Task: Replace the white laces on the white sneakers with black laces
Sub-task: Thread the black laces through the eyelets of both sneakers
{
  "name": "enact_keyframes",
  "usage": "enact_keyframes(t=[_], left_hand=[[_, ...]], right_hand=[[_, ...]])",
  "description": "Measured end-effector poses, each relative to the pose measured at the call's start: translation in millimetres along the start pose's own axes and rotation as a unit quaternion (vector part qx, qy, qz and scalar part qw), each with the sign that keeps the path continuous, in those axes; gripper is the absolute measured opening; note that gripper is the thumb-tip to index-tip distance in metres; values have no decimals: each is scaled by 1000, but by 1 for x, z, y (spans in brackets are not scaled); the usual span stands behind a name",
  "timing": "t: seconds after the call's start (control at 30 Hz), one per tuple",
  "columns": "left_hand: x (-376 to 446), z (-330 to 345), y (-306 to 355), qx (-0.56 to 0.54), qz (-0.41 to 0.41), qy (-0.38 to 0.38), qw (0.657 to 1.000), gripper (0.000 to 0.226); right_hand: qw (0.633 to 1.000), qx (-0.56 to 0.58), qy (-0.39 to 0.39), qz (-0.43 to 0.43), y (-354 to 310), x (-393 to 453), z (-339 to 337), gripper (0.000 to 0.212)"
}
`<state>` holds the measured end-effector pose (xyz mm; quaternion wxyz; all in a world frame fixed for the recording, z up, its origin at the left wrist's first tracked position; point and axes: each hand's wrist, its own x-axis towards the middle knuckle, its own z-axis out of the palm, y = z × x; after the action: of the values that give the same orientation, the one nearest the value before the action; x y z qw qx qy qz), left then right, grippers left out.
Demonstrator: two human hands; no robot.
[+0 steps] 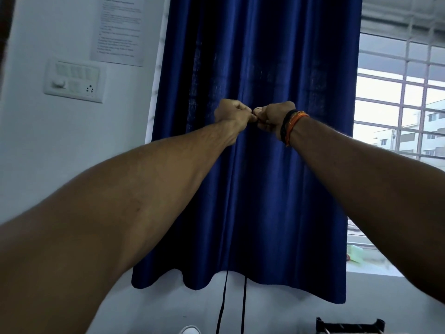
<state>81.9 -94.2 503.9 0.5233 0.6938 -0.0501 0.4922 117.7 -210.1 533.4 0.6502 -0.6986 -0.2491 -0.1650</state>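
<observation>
Before the blue curtain (pixel 252 165), left hand (pixel 232 112) and right hand (pixel 272 116) pinch the black lace (pixel 222 307) ends; level them evenly.

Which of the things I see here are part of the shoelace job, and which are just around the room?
Part of the job:
left hand
right hand
black lace, two strands hanging down
white sneaker, only its edge showing

Just around:
blue curtain
switch panel
paper notice
window grille
black rack
</observation>
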Motion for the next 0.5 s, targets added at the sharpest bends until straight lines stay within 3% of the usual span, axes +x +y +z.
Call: enact_keyframes(t=[0.07,0.23,0.4,0.5], left_hand=[[-2,-2,-2,6,3,-7,1000,16],[-2,-3,-11,12,2,-8,1000,8],[-2,-5,-19,-3,15,0,1000,4],[-3,-6,-25,-12,27,12,1000,7]], right_hand=[[1000,21,6,9,1,-1,2,4],[999,4,-36,-4,6,1,5,37],[998,33,-41,-27,13,8,5,14],[997,63,-24,-32,19,7,14,14]])
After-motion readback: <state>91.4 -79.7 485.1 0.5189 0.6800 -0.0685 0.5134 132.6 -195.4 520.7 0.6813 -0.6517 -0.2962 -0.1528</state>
